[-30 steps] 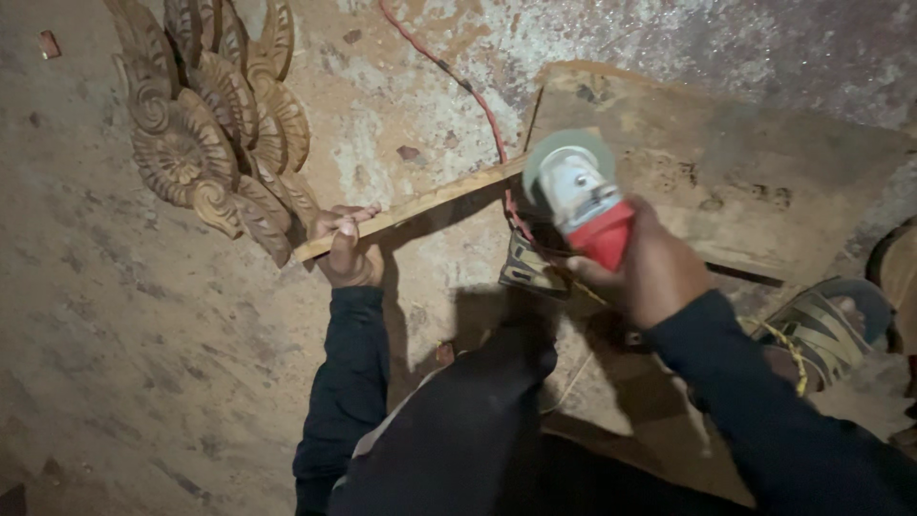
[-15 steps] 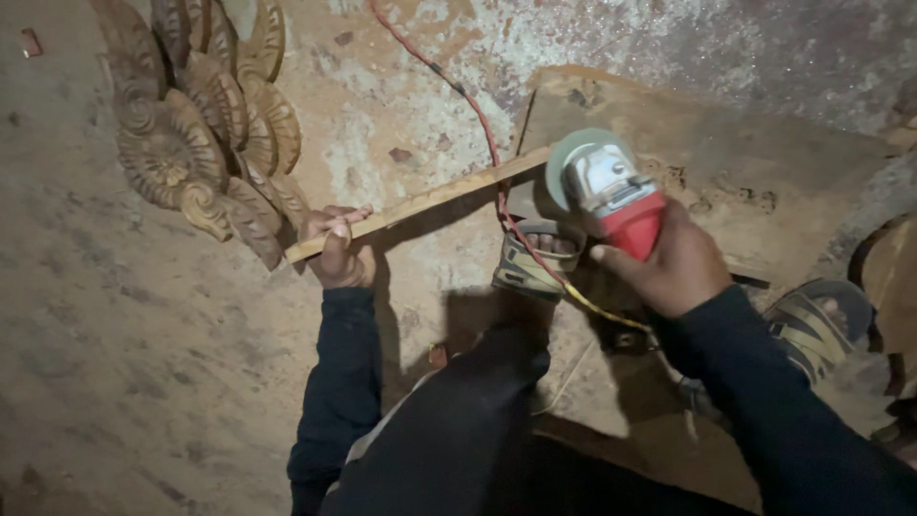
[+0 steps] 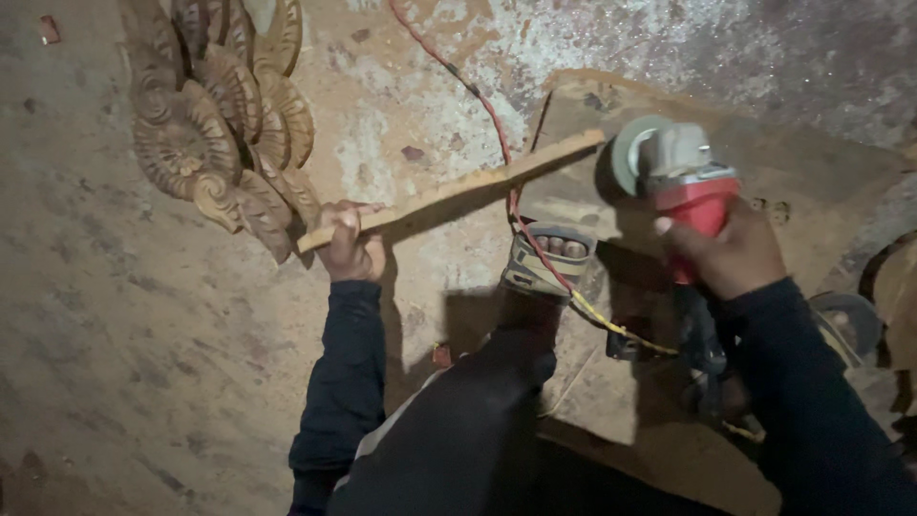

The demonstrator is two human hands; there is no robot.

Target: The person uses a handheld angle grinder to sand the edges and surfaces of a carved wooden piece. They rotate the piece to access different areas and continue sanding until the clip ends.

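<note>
Wood strip [image 3: 457, 196]: left hand [image 3: 349, 247] grips one end; grinder [image 3: 673, 167] seemingly just beyond the other.

Bare dusty floor [image 3: 143, 363] leftward; carved wooden ornament [image 3: 215, 124] beside wooden strip [image 3: 458, 191].

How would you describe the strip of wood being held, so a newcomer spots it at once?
Start at the carved wooden ornament lying on the dusty floor. Just right of it, the left hand grips one end of a wooden strip that slants up toward the angle grinder. It is plain, thin and straight, unlike the scrolled carving.
</note>
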